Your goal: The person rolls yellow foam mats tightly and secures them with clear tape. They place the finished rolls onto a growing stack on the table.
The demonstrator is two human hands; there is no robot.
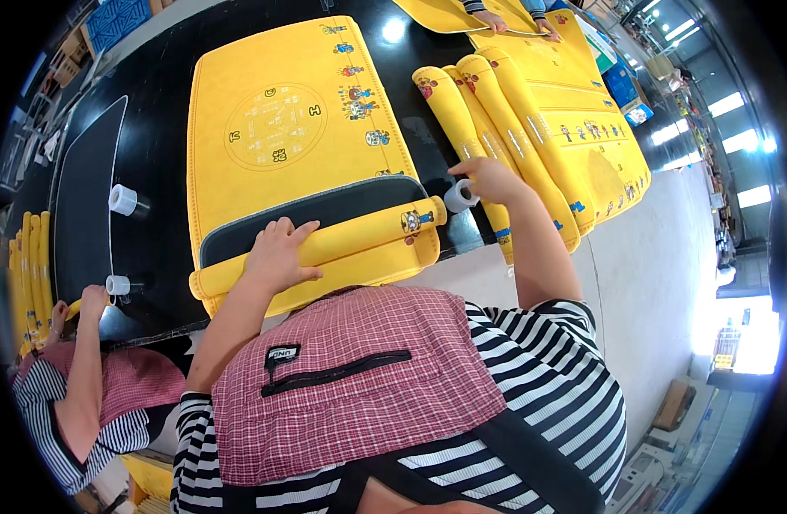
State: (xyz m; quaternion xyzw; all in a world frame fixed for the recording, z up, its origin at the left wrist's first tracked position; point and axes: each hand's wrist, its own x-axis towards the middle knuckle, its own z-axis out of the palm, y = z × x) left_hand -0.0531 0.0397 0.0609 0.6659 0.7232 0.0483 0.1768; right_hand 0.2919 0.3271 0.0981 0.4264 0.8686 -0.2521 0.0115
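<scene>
A partly rolled yellow mat (pixel 351 240) with cartoon figures lies crosswise before me, its dark underside (pixel 316 212) showing behind the roll. My left hand (pixel 278 257) rests on the roll, fingers and thumb spread apart. Beneath it a flat yellow mat (pixel 222 77) with a round printed pattern stretches away across the black table. Just past the roll's right end stands a roll of clear tape (pixel 462 198). My right hand (pixel 494 182) is closed at the tape's upper edge, its fingertips pinched; the strip itself is hard to make out.
Several rolled yellow mats (pixel 518 128) lie at the right on flat mats (pixel 595 128). Another person's hands (pixel 496 22) hold a mat edge at the far side. On the left, a co-worker (pixel 89 343) handles something yellow near tape rolls (pixel 122 199) and a dark mat (pixel 85 188).
</scene>
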